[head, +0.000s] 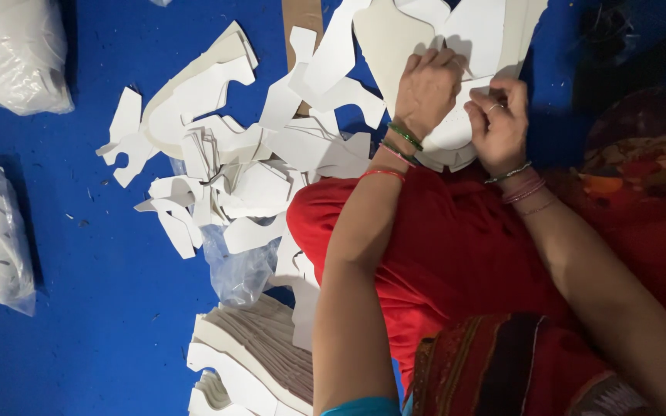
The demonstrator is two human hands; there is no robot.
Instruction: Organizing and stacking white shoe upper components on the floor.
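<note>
Bags at far left: two clear plastic bags stuffed with white pieces lie on the blue floor covering, well apart from the hands.
Offcut heap: loose white scraps sprawl left of the red-clad knee, some resting on crumpled clear film.
Finished stack: below them a neat pile of cut white shapes stands on edge, fanned slightly.
Left hand: the left hand lies knuckles up on the sheet, fingers curled down and pressing it; bangles sit at the wrist.
Work piece: the white sheet being separated lies just beyond the knee, under and between both hands, with rounded cut-outs showing at its top.
Right hand: the right hand is bent inward, thumb and fingers closed in a pinch on the sheet's near edge, touching the left hand's side.
Doing it well: judging by the grips, the pressing hand should stay close to the cut line so the pinch peels the shape free without creasing or tearing it.
Watch for: pulling slowly along the outline seems wiser than tugging upward.
</note>
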